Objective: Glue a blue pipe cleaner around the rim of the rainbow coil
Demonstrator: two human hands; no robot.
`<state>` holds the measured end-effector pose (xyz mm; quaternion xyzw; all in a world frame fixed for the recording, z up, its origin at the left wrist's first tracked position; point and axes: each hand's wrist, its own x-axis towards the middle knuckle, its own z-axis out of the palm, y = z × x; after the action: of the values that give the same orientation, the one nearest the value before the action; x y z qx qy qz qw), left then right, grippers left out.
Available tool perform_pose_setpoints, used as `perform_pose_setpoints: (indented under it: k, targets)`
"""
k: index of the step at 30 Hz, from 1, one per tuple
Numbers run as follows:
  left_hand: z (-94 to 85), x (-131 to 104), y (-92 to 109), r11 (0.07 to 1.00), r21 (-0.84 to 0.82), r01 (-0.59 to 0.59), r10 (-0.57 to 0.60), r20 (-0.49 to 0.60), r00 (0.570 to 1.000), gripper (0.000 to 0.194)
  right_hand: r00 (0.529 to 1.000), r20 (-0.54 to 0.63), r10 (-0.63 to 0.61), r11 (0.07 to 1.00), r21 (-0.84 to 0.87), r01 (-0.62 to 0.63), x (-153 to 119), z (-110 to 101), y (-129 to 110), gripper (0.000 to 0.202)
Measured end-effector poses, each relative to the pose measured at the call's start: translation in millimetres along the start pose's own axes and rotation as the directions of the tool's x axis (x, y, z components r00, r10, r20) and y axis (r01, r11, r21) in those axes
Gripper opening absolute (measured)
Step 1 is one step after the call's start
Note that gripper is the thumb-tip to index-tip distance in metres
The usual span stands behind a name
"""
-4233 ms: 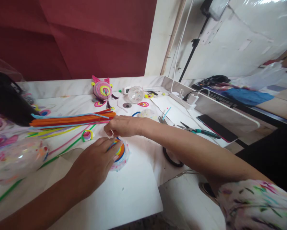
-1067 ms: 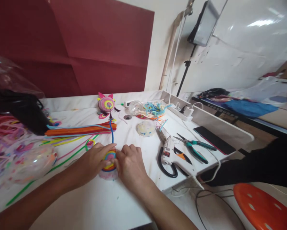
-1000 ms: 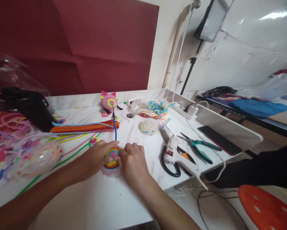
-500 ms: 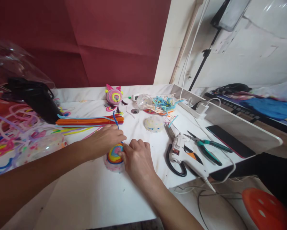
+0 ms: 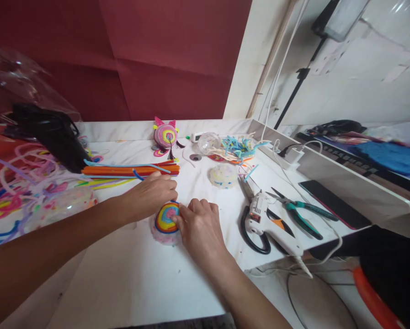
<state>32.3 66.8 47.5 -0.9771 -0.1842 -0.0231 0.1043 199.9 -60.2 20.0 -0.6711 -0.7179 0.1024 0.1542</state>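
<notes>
A spiral disc (image 5: 167, 217) of pink, light blue, yellow, orange and dark blue rings lies on a clear speckled dome (image 5: 164, 237) on the white table. My left hand (image 5: 155, 192) pinches a dark blue pipe cleaner (image 5: 138, 175) above the disc's back edge; its free end sticks out left past the fingers. My right hand (image 5: 199, 224) is closed at the disc's right side, thumb and fingers pressed on its rim. A bundle of orange and blue pipe cleaners (image 5: 129, 170) lies behind my left hand.
To the right lie a white glue gun (image 5: 276, 233), scissors (image 5: 247, 237), green-handled pliers (image 5: 304, 212) and a black phone (image 5: 333, 203). Behind are a pink round figure (image 5: 167, 135), another speckled dome (image 5: 223, 176) and pipe cleaner scraps (image 5: 239, 147). Loose pipe cleaners (image 5: 7, 201) lie left.
The free end of the blue pipe cleaner has swung from upright to pointing left. My left hand has turned slightly over the disc. The camera view has shifted a little.
</notes>
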Motion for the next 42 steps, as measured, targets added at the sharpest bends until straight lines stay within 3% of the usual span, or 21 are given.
perform_pose_setpoints:
  k: [9,21,34,38,42]
  targets:
    - [13.2,-10.3,-6.9,0.940,-0.322,0.117,-0.130,-0.019,0.991,0.028,0.998,-0.059,-0.009,1.000,-0.001,0.009,0.6,1.7,1.0,0.021]
    - [12.6,-25.2,2.8,0.886,-0.427,0.178,-0.223,-0.057,0.973,0.034,0.998,-0.055,-0.004,1.000,0.013,0.005,-1.9,3.1,2.1,0.024]
    - [10.5,-35.2,3.7,0.769,-0.557,0.313,-0.358,0.031,0.933,0.038,1.000,-0.022,0.015,0.999,0.035,-0.014,-1.7,2.7,2.9,0.027]
    - [15.1,-37.2,4.8,0.743,-0.570,0.351,-0.400,0.044,0.916,0.037,0.999,-0.051,0.003,0.999,0.032,-0.002,-2.0,4.7,3.8,0.025]
    - [23.9,-41.0,8.5,0.729,-0.579,0.365,-0.461,-0.021,0.887,0.037,0.998,-0.070,0.000,1.000,0.031,0.002,-2.4,5.5,3.4,0.023]
